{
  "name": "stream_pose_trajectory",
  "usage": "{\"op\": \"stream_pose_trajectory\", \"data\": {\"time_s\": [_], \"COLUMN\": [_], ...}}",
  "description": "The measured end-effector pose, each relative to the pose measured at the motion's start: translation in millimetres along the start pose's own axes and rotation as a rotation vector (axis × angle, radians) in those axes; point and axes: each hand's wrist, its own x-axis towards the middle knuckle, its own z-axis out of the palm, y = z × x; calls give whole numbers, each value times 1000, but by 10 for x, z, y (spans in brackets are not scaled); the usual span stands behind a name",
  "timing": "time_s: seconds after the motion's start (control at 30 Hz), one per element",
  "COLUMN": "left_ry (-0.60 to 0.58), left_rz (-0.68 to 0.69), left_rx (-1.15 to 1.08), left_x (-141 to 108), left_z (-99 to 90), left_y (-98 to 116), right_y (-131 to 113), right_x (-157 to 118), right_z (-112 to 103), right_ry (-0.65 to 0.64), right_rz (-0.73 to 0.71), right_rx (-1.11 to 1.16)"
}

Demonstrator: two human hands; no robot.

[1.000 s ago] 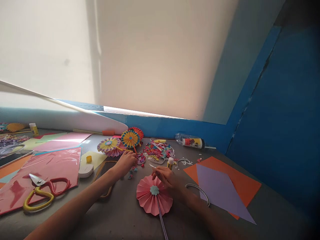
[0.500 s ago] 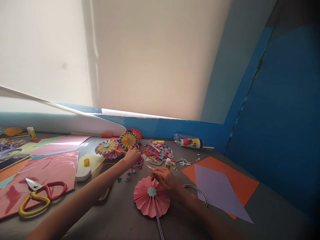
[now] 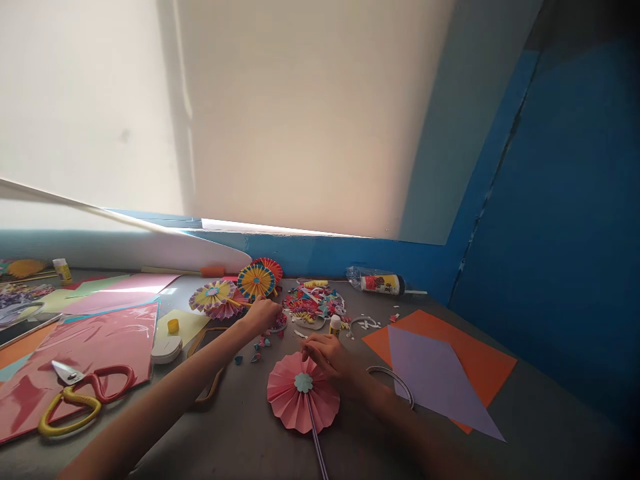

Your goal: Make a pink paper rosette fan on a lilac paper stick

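A pink pleated paper rosette (image 3: 283,393) with a pale blue scalloped centre (image 3: 303,383) lies flat on the table; a thin purple-and-white paper strip (image 3: 317,443) runs from its middle toward me. Over its upper right edge is my right hand (image 3: 327,357), thumb and fingertips pinched together; whatever they hold is too small to make out. My left hand (image 3: 266,315) reaches farther off, fingers curled down at a small round container (image 3: 280,325) of paper bits. Its fingertips are mostly hidden. Just beyond it stand finished rosettes: a yellow-and-blue one (image 3: 256,281) and a yellow-and-purple one (image 3: 212,297).
Scissors (image 3: 80,393) lie on a red plastic-wrapped pack (image 3: 117,340) at left. A glue stick (image 3: 335,325) stands beyond my right hand, near a heap of paper scraps (image 3: 313,303). Purple (image 3: 435,373) and orange sheets (image 3: 480,353) lie right; a glue bottle (image 3: 383,284) is behind.
My left hand stays by the small container, with only a slight shift. My right hand keeps its pinch over the rosette. The view has tilted a little.
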Motion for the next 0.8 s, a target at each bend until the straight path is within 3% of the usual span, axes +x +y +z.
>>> {"op": "stream_pose_trajectory", "data": {"time_s": [0.37, 0.8], "left_ry": [6, -68], "left_rz": [-17, -23], "left_rx": [-95, -59], "left_x": [-15, 125], "left_z": [28, 36], "left_y": [-150, -58], "right_y": [4, -20], "right_x": [-2, -3], "right_z": [17, 0], "right_ry": [8, -6], "right_rz": [5, 12], "right_rx": [5, -6]}}
